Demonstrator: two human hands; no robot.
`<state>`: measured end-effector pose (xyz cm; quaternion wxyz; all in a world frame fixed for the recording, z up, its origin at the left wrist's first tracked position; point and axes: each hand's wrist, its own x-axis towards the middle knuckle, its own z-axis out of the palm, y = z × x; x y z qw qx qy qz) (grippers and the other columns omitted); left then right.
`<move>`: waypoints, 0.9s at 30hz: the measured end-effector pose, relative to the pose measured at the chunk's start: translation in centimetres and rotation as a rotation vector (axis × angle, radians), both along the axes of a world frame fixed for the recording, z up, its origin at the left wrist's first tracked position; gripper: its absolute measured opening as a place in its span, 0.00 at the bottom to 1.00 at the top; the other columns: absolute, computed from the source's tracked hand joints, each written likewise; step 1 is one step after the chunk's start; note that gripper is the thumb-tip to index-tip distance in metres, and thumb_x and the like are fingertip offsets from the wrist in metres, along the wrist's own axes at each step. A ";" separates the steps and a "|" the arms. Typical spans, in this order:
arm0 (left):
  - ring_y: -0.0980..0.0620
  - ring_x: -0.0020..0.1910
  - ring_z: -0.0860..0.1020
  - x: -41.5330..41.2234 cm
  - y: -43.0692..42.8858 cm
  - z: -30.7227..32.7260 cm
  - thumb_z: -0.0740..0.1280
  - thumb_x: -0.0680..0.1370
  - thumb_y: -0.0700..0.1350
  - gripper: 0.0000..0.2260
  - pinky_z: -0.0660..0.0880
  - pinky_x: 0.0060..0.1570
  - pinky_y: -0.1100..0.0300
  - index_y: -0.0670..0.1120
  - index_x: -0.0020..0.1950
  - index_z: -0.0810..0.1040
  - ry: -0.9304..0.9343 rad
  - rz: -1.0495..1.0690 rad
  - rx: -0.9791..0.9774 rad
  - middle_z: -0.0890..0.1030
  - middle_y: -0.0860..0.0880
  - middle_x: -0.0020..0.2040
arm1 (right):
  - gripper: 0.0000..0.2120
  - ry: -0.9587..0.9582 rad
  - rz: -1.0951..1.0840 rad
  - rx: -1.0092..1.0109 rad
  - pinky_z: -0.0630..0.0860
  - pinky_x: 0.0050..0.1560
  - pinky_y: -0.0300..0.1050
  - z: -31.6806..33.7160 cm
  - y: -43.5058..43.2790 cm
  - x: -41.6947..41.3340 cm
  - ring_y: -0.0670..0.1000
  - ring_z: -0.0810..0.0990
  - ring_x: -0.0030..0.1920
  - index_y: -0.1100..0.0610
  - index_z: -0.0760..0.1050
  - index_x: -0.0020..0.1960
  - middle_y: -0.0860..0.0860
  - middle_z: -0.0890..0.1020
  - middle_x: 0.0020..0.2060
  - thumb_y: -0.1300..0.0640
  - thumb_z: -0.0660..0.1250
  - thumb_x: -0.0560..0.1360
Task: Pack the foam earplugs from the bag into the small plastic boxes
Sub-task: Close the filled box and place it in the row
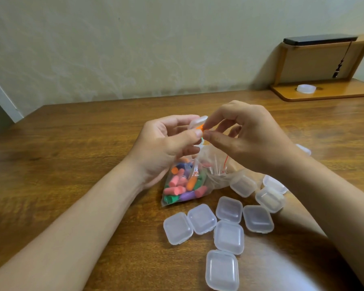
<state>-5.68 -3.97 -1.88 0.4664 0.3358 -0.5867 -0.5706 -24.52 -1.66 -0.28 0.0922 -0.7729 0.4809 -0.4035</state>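
A clear plastic bag (213, 175) of coloured foam earplugs (181, 185) lies on the wooden table (72, 154) below my hands. My left hand (166, 148) holds a small clear plastic box (198, 121) with its lid up, above the bag. My right hand (246, 135) pinches an orange earplug (200, 127) at the box's opening with thumb and forefinger. A bit of green shows just under my left thumb. Several closed small clear boxes (228, 236) lie scattered in front of the bag and to its right.
A wooden desk shelf (324, 91) stands at the back right, with a white round lid (306, 88) on its base and a black flat device (319, 39) on top. The wall runs behind the table. Another small box (304, 149) peeks out behind my right wrist.
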 end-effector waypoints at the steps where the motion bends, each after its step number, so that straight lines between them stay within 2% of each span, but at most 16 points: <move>1: 0.48 0.51 0.83 0.1 0.0 -0.1 0.74 0.75 0.37 0.15 0.79 0.45 0.59 0.43 0.61 0.82 -0.038 -0.006 -0.046 0.85 0.42 0.55 | 0.09 -0.006 -0.014 -0.012 0.79 0.42 0.40 -0.1 -0.1 -0.1 0.43 0.81 0.45 0.50 0.82 0.50 0.45 0.81 0.46 0.48 0.71 0.72; 3: 0.48 0.53 0.84 0.3 0.0 0.0 0.74 0.75 0.36 0.17 0.80 0.44 0.60 0.43 0.63 0.81 -0.140 0.027 -0.151 0.85 0.44 0.55 | 0.07 -0.013 -0.039 -0.043 0.78 0.41 0.37 -0.1 -0.2 -0.2 0.43 0.81 0.44 0.50 0.82 0.50 0.45 0.81 0.46 0.50 0.72 0.73; 7: 0.53 0.47 0.84 0.1 0.3 -0.2 0.70 0.78 0.39 0.13 0.81 0.37 0.61 0.44 0.63 0.82 -0.233 0.100 -0.275 0.86 0.45 0.52 | 0.09 -0.045 -0.065 -0.057 0.77 0.40 0.31 -0.1 -0.1 -0.1 0.41 0.81 0.44 0.49 0.79 0.52 0.41 0.80 0.44 0.49 0.73 0.73; 12: 0.55 0.47 0.84 0.1 0.3 -0.3 0.67 0.81 0.40 0.11 0.79 0.37 0.63 0.46 0.63 0.82 -0.311 0.092 -0.397 0.86 0.51 0.52 | 0.17 0.009 -0.045 -0.036 0.75 0.42 0.31 0.1 0.0 -0.2 0.41 0.80 0.48 0.49 0.78 0.63 0.42 0.80 0.51 0.51 0.71 0.75; 15: 0.57 0.51 0.83 0.2 0.1 -0.6 0.68 0.81 0.41 0.12 0.81 0.42 0.63 0.48 0.64 0.81 -0.377 0.133 -0.466 0.85 0.53 0.54 | 0.13 0.043 -0.038 -0.031 0.74 0.42 0.32 0.0 0.0 -0.1 0.43 0.80 0.48 0.51 0.81 0.60 0.44 0.81 0.51 0.55 0.72 0.76; 18: 0.58 0.53 0.81 0.4 -0.3 -0.8 0.71 0.79 0.42 0.13 0.81 0.48 0.63 0.47 0.63 0.80 -0.455 0.235 -0.608 0.83 0.51 0.53 | 0.11 0.075 -0.051 -0.033 0.76 0.43 0.33 -0.1 -0.1 -0.1 0.43 0.80 0.47 0.51 0.81 0.58 0.44 0.81 0.49 0.54 0.72 0.76; 22: 0.55 0.51 0.82 0.3 -0.4 -0.9 0.72 0.77 0.40 0.08 0.81 0.48 0.60 0.44 0.57 0.82 -0.453 0.263 -0.697 0.83 0.51 0.50 | 0.10 0.091 -0.057 -0.024 0.77 0.43 0.35 -0.1 -0.1 -0.1 0.44 0.80 0.47 0.50 0.81 0.56 0.44 0.81 0.48 0.53 0.72 0.75; 27: 0.52 0.51 0.82 0.4 -0.4 -0.9 0.72 0.78 0.39 0.07 0.82 0.47 0.55 0.43 0.56 0.82 -0.475 0.252 -0.717 0.83 0.50 0.50 | 0.10 0.107 -0.060 -0.016 0.77 0.42 0.35 0.0 0.0 0.1 0.44 0.79 0.46 0.51 0.81 0.56 0.44 0.81 0.47 0.51 0.71 0.76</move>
